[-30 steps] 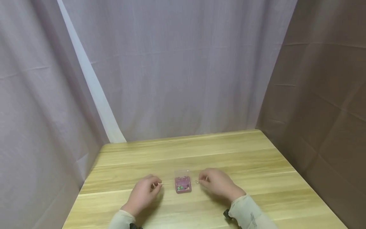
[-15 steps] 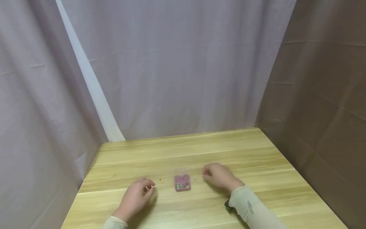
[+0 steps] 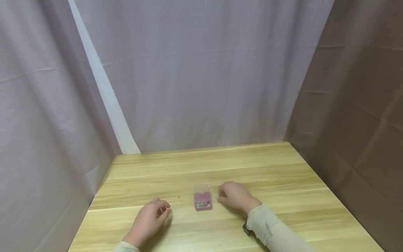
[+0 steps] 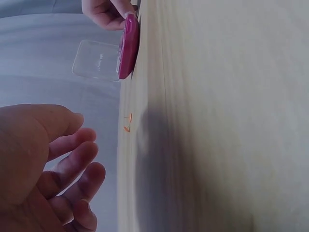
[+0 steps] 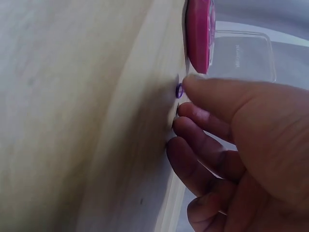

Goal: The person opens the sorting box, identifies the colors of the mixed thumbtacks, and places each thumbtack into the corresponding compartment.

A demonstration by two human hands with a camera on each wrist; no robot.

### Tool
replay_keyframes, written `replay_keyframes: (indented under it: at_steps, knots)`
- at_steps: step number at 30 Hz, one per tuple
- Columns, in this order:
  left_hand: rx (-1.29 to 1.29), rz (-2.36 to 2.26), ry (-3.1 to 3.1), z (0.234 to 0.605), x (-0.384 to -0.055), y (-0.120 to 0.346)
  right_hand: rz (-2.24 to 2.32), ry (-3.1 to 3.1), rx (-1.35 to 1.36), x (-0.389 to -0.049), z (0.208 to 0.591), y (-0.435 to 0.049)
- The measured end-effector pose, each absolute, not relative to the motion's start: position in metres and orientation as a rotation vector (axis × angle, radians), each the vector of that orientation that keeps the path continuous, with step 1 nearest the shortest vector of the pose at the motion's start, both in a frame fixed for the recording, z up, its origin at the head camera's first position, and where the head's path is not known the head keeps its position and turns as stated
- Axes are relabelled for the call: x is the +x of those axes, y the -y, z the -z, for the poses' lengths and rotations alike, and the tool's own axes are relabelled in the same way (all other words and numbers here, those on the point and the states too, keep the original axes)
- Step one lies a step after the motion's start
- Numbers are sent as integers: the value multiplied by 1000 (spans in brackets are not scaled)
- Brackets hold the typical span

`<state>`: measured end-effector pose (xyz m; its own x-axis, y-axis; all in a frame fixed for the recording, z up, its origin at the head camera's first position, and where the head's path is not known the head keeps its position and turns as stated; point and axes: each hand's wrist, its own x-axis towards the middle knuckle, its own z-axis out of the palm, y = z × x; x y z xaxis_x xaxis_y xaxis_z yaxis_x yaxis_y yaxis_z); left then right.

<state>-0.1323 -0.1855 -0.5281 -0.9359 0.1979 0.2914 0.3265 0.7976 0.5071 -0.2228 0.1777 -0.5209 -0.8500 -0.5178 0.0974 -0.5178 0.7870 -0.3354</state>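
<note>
A small pink box (image 3: 203,204) with its clear lid (image 3: 202,188) raised stands between the hands, and green and other small pieces lie in it. To its left are two tiny orange pieces (image 4: 128,123) with thin pins, like thumbtacks. My left hand (image 3: 150,216) hovers near these, fingers loosely bent and apart from the thumb, holding nothing. My right hand (image 3: 237,196) is low at the box's right side. Its thumb tip is right at a small purple piece (image 5: 179,90) on the table, the other fingertips close to the surface below it.
The wooden table (image 3: 252,164) has light grain. Grey curtains (image 3: 201,77) hang behind it and at the left, with a white gap strip (image 3: 104,84) between them. A brown curtain (image 3: 352,115) closes off the right side.
My left hand has drawn back left from the orange pieces, which now lie uncovered. My right hand first moved away from the pieces right of the box, then came back to them.
</note>
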Motion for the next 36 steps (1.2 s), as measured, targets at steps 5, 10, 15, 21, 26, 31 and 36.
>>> replay_keyframes:
  at_steps: [5, 10, 15, 21, 26, 31, 36]
  knots:
    - [-419, 840, 2757, 527, -131, 184, -484, 2941, 858, -224, 528, -176]
    - [-415, 832, 2763, 526, -131, 182, -515, 2941, 847, -223, 527, -178]
    - [-415, 815, 2771, 527, -132, 182, -547, 2954, 823, -222, 525, -179]
    - [-423, 822, 2772, 530, -132, 182, -590, 2958, 811, -219, 526, -179]
    - [-419, 832, 2786, 530, -130, 181, -626, 2955, 798, -217, 524, -178]
    - [-428, 827, 2783, 531, -130, 181, -681, 2925, 808, -215, 516, -170]
    - [-427, 832, 2775, 531, -132, 181, -700, 2897, 820, -213, 507, -159]
